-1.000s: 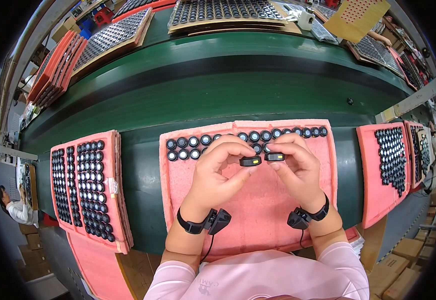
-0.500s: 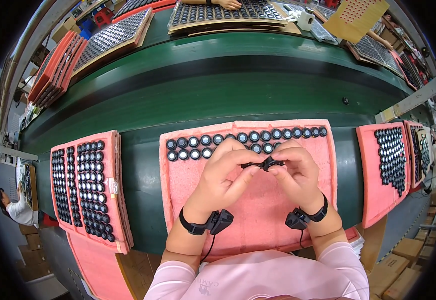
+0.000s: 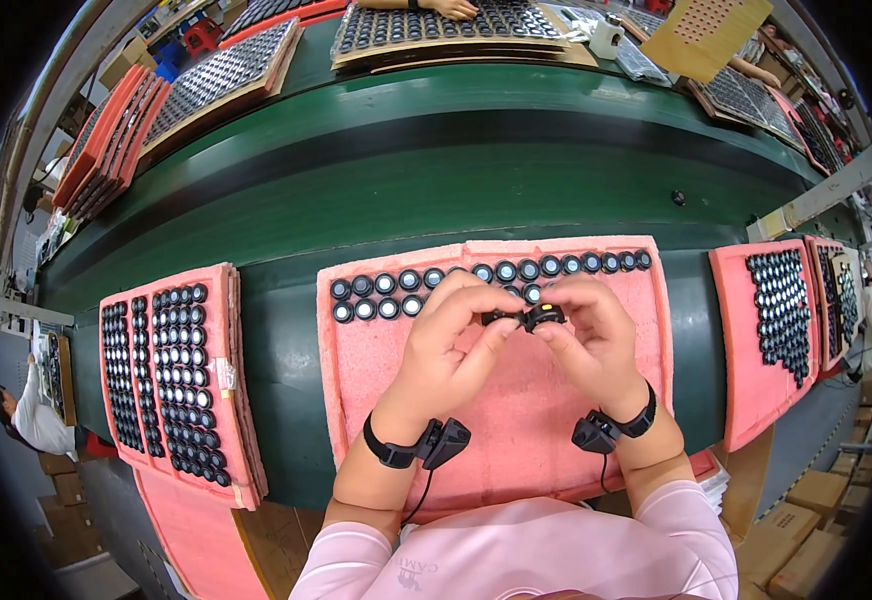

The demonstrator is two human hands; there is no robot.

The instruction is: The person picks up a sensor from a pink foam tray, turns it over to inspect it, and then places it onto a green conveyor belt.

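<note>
While the left hand (image 3: 446, 348) pinches a dark piece (image 3: 497, 318) between thumb and fingers, the right hand (image 3: 596, 335) is clamped on a yellow-marked black part (image 3: 546, 316) just beside it, both over the pink foam tray (image 3: 526, 430). Along the tray's far edge, round black discs (image 3: 505, 271) sit in rows.

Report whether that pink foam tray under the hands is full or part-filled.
Part-filled: on the tray, round black pieces line the far side, while bare foam shows below the left hand and right hand.
</note>
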